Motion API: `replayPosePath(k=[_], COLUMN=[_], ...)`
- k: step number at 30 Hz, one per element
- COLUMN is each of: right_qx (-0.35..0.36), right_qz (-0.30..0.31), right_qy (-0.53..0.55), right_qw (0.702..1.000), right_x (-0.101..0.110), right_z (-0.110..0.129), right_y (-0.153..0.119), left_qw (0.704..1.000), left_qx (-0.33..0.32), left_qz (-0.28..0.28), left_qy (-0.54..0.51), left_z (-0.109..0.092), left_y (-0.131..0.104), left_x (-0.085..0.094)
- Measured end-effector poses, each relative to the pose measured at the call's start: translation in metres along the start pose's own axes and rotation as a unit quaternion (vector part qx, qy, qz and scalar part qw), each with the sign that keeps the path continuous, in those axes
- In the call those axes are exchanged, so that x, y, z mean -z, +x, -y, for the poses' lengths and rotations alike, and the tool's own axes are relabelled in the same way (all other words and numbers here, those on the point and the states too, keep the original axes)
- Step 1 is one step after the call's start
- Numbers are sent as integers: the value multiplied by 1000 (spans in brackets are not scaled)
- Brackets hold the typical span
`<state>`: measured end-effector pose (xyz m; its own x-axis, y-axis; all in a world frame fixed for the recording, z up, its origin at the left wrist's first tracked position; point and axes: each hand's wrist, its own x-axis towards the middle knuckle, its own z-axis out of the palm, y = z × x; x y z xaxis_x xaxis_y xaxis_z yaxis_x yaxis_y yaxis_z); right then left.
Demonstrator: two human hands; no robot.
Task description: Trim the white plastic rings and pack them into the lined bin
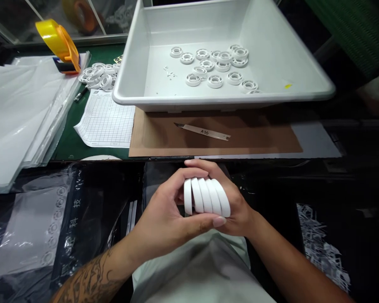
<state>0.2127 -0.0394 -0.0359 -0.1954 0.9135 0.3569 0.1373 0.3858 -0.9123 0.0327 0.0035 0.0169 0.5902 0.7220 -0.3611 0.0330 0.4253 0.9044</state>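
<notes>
A row of several white plastic rings (pixel 207 196), stacked face to face, is held between my two hands in front of my lap. My left hand (pixel 167 206) curls around the row from the left, its thumb along the near side and its index finger over the top. From behind and the right end, my right hand (pixel 236 204) closes against the same rings; most of its fingers are hidden. Beyond my hands, a craft knife (pixel 205 131) marked A16 lies on brown cardboard (pixel 255 141) at the table's front edge.
A white bin (pixel 221 101) holds loose rings (pixel 215 81) and small scraps. Left of it are a ring pile (pixel 105 75), a printed sheet (pixel 109 120), a tape dispenser (pixel 68 61) and plastic bags (pixel 22 109). White offcuts (pixel 324 248) lie low at the right.
</notes>
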Motion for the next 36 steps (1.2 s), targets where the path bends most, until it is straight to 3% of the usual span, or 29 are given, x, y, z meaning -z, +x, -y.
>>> replayPosePath(k=[6,12,22,25,30,36], right_qx=[-22,67,136,147,168,103], right_qz=[-18,4,-16,-34,-8,-30], right_qy=[114,23,-155,-151,-123,-91], right_qw=[993,998,978,977,978,990], right_x=[-3,6,12,10,3,-4], right_z=[-3,-3,-2,-6,-18,-21], right_y=[2,6,13,14,9,4], left_qw=[999,995,996,996,998,995], left_qx=[17,33,7,25,45,56], left_qz=[16,33,60,41,-16,-9], left_qy=[-38,-84,-67,-74,-42,-82], left_z=[3,5,4,3,-1,-1], left_y=[-1,-1,0,-2,-5,-5], left_x=[2,3,1,-2,-5,-3])
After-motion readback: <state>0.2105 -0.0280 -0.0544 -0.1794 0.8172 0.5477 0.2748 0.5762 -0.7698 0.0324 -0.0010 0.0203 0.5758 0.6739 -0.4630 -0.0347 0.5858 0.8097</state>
